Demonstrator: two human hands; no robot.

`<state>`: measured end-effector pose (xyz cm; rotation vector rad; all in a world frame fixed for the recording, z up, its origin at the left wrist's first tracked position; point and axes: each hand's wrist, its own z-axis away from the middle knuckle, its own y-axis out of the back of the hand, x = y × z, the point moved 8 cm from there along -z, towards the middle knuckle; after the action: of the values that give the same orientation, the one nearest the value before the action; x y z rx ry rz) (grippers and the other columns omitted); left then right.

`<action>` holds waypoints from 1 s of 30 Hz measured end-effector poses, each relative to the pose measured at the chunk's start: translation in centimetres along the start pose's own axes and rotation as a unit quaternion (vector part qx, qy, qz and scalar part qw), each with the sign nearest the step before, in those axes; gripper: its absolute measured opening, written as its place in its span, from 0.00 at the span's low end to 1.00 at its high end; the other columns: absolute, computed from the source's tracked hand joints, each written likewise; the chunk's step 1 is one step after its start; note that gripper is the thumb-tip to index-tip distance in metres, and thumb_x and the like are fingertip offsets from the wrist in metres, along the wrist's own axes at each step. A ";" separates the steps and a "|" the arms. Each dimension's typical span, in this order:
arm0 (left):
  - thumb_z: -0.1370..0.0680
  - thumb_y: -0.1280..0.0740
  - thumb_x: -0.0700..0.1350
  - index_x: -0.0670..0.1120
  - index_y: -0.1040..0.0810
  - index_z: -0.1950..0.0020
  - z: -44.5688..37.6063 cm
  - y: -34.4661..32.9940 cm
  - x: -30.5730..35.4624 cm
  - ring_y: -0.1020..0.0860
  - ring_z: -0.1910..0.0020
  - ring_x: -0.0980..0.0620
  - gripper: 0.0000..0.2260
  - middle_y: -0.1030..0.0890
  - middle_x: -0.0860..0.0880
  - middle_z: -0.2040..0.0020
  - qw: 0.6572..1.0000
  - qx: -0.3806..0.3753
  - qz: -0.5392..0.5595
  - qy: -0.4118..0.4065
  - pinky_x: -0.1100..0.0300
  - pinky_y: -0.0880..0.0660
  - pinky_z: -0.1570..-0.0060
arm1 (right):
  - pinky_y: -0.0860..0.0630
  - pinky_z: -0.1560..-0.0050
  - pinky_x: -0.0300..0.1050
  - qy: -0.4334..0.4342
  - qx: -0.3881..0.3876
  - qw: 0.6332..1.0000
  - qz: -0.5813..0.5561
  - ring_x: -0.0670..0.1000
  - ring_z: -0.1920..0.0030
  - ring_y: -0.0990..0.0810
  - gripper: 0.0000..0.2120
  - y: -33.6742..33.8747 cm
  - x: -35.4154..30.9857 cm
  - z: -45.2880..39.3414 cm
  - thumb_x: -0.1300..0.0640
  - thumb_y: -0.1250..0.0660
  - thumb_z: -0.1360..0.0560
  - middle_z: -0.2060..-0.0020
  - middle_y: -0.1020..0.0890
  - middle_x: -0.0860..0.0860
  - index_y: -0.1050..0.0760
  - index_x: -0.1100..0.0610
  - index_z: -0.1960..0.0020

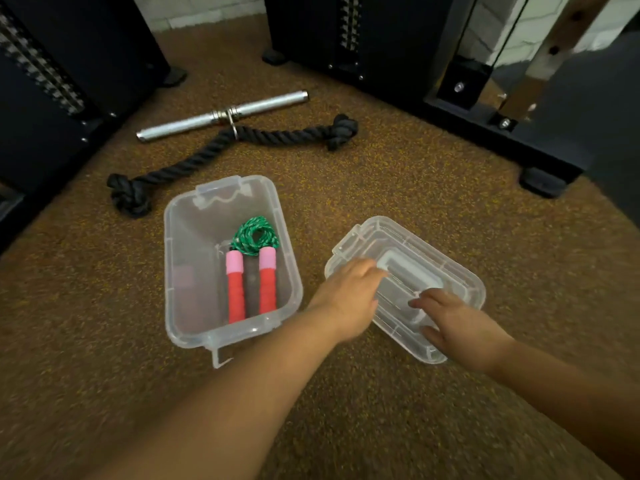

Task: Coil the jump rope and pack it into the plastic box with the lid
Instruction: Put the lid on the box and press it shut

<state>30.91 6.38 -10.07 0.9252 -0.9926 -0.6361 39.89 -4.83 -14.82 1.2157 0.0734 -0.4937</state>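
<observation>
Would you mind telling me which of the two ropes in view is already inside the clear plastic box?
The green speckled jump rope with red handles, coiled in the clear plastic box. The thick black knotted rope lies on the floor beyond.

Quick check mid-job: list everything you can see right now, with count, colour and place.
box: 1, clear, centre floor, open
jump rope: 1, green cord, red-pink handles, inside box
lid: 1, clear, on floor right of box
black rope: 1, knotted ends, behind box
bar: 1, silver, behind black rope
machines: 2, black, back left and back right
left hand: 1, on lid
right hand: 1, on lid
</observation>
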 end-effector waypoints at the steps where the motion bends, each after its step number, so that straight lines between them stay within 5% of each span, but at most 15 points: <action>1: 0.21 0.40 0.43 0.44 0.41 0.25 0.0 -1.7 0.1 0.43 0.25 0.46 0.24 0.40 0.44 0.24 0.999 -0.041 -0.021 0.010 0.56 0.47 0.27 | 0.29 0.36 0.50 -0.009 -0.017 1.000 0.015 0.52 0.29 0.37 0.23 -1.1 0.4 0.2 0.50 0.39 0.23 0.30 0.36 0.50 0.38 0.51 0.29; 7: 0.20 0.43 0.43 0.46 0.52 0.23 1.3 -8.4 0.2 0.55 0.22 0.48 0.28 0.53 0.46 0.21 0.977 -0.191 -0.052 0.082 0.55 0.54 0.24 | 0.44 0.27 0.55 -0.056 -0.062 0.994 0.067 0.59 0.24 0.52 0.37 -4.9 0.8 0.5 0.41 0.38 0.26 0.24 0.49 0.57 0.51 0.56 0.25; 12: 0.20 0.43 0.44 0.47 0.54 0.23 1.8 -9.8 0.4 0.56 0.22 0.50 0.29 0.55 0.48 0.21 0.963 -0.241 -0.057 0.106 0.54 0.53 0.24 | 0.42 0.27 0.59 -0.070 -0.063 0.991 0.097 0.64 0.25 0.52 0.40 -6.6 0.6 0.6 0.45 0.38 0.24 0.24 0.56 0.61 0.59 0.58 0.24; 14: 0.20 0.42 0.46 0.47 0.51 0.23 1.6 -9.3 0.5 0.54 0.22 0.50 0.28 0.52 0.48 0.21 0.969 -0.214 -0.037 0.114 0.54 0.52 0.24 | 0.36 0.31 0.60 -0.058 -0.070 0.989 0.113 0.66 0.25 0.49 0.37 -6.7 0.2 0.5 0.56 0.38 0.23 0.24 0.57 0.64 0.59 0.58 0.24; 17: 0.21 0.39 0.47 0.47 0.43 0.25 1.3 -7.0 -0.4 0.44 0.25 0.48 0.26 0.42 0.47 0.23 0.978 -0.069 0.088 0.178 0.54 0.44 0.27 | 0.26 0.39 0.61 -0.040 -0.077 0.991 0.098 0.66 0.29 0.37 0.32 -5.6 -0.4 0.8 0.69 0.39 0.26 0.25 0.48 0.64 0.48 0.59 0.26; 19: 0.21 0.39 0.47 0.46 0.40 0.26 1.8 -5.7 -1.7 0.38 0.27 0.47 0.24 0.38 0.46 0.26 0.941 0.017 0.216 0.261 0.54 0.40 0.30 | 0.23 0.44 0.58 -0.030 -0.067 0.994 0.083 0.62 0.41 0.23 0.24 -4.1 0.1 1.1 0.69 0.40 0.26 0.33 0.31 0.60 0.37 0.58 0.32; 22: 0.20 0.41 0.47 0.46 0.39 0.26 2.5 -6.1 -2.4 0.35 0.29 0.45 0.22 0.36 0.44 0.26 0.885 0.026 0.324 0.333 0.54 0.38 0.33 | 0.20 0.54 0.53 -0.035 -0.022 0.997 0.068 0.58 0.52 0.19 0.23 -1.7 1.6 1.1 0.69 0.41 0.28 0.42 0.25 0.53 0.31 0.52 0.36; 26: 0.20 0.42 0.47 0.48 0.43 0.24 2.7 -7.6 0.1 0.46 0.24 0.48 0.24 0.47 0.49 0.22 0.947 -0.068 0.194 0.248 0.52 0.45 0.26 | 0.25 0.42 0.56 -0.046 -0.052 0.994 0.089 0.58 0.40 0.26 0.19 -4.0 1.5 1.4 0.55 0.41 0.23 0.37 0.29 0.55 0.35 0.54 0.33; 30: 0.20 0.41 0.47 0.49 0.46 0.23 2.3 -9.1 1.8 0.52 0.23 0.49 0.27 0.52 0.51 0.21 0.957 -0.133 0.151 0.207 0.53 0.49 0.26 | 0.30 0.39 0.57 -0.029 -0.060 0.977 0.202 0.58 0.37 0.31 0.23 -5.4 1.5 1.3 0.57 0.38 0.25 0.35 0.33 0.58 0.38 0.58 0.32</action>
<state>29.18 -0.27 -16.71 0.6159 -0.6339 -0.2882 38.76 -7.85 -19.52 1.0607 -0.1891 -0.1647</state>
